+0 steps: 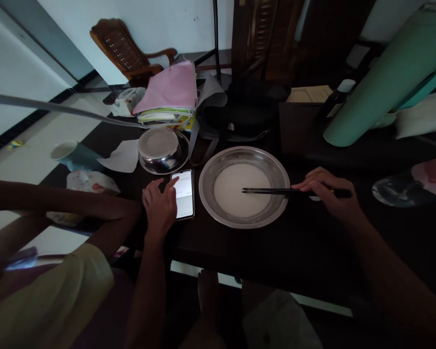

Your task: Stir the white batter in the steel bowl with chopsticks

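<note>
A steel basin (208, 206) stands on the dark table with a milky white liquid (236, 198) in it. My right hand (329, 191), to the basin's right, is closed around a pair of black chopsticks (272, 191). Their tips reach over the middle of the liquid; whether they touch it I cannot tell. To the left of the basin lies a phone (184, 201) with its screen lit. My left hand (160, 203) is at its left edge, fingers apart, the index finger over the upper screen. It holds nothing.
Behind the phone sits an upturned steel bowl (160, 145). A blue-green cup (80, 156), paper sheet (121, 157) and stacked books (167, 97) are at the left. A black bag (243, 111) lies behind the basin, a tall green cylinder (370, 87) right. Another person's sleeve (69, 286) is close by on the left.
</note>
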The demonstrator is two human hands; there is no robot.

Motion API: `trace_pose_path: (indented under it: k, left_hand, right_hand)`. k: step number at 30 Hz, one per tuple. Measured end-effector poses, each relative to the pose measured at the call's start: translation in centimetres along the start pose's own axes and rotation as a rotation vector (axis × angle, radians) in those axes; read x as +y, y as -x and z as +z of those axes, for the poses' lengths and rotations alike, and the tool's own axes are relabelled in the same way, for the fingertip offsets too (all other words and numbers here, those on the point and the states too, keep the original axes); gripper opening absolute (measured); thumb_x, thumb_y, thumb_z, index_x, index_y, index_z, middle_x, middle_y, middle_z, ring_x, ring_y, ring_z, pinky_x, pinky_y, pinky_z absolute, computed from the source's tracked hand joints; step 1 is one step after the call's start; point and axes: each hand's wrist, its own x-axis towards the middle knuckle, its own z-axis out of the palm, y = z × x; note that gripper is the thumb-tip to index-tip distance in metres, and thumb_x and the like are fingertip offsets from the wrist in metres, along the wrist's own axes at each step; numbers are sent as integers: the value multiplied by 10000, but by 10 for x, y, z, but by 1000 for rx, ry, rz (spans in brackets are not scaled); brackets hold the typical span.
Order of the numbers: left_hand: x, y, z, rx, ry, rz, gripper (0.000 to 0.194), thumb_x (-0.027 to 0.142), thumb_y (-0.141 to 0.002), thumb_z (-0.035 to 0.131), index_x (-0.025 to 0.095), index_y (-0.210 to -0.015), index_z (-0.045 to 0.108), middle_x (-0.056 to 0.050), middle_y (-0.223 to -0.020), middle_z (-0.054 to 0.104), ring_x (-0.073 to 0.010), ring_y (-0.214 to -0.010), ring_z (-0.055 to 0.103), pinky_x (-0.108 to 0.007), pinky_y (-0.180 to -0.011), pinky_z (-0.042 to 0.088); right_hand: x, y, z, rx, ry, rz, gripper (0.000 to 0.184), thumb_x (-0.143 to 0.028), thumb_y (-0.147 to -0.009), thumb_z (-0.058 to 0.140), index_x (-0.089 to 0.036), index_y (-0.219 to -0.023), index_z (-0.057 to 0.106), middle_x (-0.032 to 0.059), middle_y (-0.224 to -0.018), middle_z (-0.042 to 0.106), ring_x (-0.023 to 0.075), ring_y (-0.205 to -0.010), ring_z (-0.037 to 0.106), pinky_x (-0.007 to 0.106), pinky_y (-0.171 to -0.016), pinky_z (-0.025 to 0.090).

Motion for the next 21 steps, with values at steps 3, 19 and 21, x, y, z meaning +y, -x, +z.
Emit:
trace_pose_path:
  k: [3, 19, 21]
  left_hand:
    - [-1, 11, -5, 5, 34, 18, 526, 403, -1057, 300, 248, -1409, 659, -169, -1468, 473, -354, -1460, 347, -590, -1243, 211]
    - [10, 39, -2, 92, 420, 134, 692, 657, -1024, 243, 232, -1296, 717, -154, -1381, 558, -332, -1377, 471, -574, -1215, 297]
    - [27, 46, 5, 73, 761, 61, 716, 682, -1019, 219, 235, -1408, 621, -152, -1436, 564, -304, -1393, 507, -523, -1187, 381]
  right_hand:
    - [0, 1, 1, 32, -23, 25, 244, -319, -979, 628, -277, -781, 764, 22, -836, 787, 199, -795, 674, 364, -723, 539]
    - [0, 2, 0, -16, -46, 89, 279, -436, -967, 641, -296, -754, 756, 35, -828, 782, 231, -804, 671, 410, -746, 537]
    - [1, 2, -1, 41, -48, 104, 299, -424, -971, 637, -286, -729, 744, 32, -810, 765, 220, -788, 671, 398, -736, 538]
